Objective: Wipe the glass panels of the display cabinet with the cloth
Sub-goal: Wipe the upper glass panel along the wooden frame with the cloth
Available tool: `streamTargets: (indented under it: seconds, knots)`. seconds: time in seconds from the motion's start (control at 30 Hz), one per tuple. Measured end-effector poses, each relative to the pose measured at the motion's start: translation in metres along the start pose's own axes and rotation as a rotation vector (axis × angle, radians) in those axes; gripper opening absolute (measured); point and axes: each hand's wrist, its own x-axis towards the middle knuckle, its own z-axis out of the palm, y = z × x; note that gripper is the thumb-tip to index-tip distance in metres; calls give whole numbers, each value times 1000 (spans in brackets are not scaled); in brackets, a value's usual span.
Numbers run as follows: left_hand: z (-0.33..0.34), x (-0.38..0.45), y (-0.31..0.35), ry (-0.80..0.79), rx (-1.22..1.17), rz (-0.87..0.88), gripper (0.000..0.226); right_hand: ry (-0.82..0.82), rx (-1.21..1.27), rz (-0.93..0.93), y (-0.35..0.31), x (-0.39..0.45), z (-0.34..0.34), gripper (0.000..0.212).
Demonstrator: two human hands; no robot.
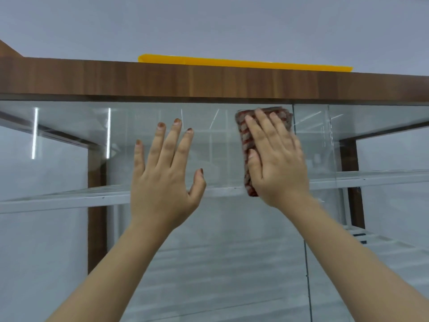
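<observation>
The display cabinet (pixel 97 205) is capped by a wooden top board (pixel 209 80), on which a flat yellow strip (pixel 243 62) lies from about mid-board toward the right, while below the board a white-edged shelf (pixel 65 201) runs across.

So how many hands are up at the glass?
2. The left hand is spread flat against the glass panel, holding nothing. The right hand, beside it, presses the red patterned cloth to the glass just below the wooden top.
</observation>
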Motion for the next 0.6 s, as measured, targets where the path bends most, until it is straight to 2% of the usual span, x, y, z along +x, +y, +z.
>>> streamTargets:
  seconds: [0.13,0.3,0.47,0.6]
  knots:
    - [1,0,0,7,-2,-4,66,39,-3,144,37,-11,-7,57]
    - [0,1,2,0,4,-9,67,61,-5,180,42,-42,-8,56]
    - [0,1,3,4,8,-15,66,22,1,53,10,-39,0,56]
    - [1,1,3,9,10,-14,66,-3,-10,3,11,-24,-2,56]
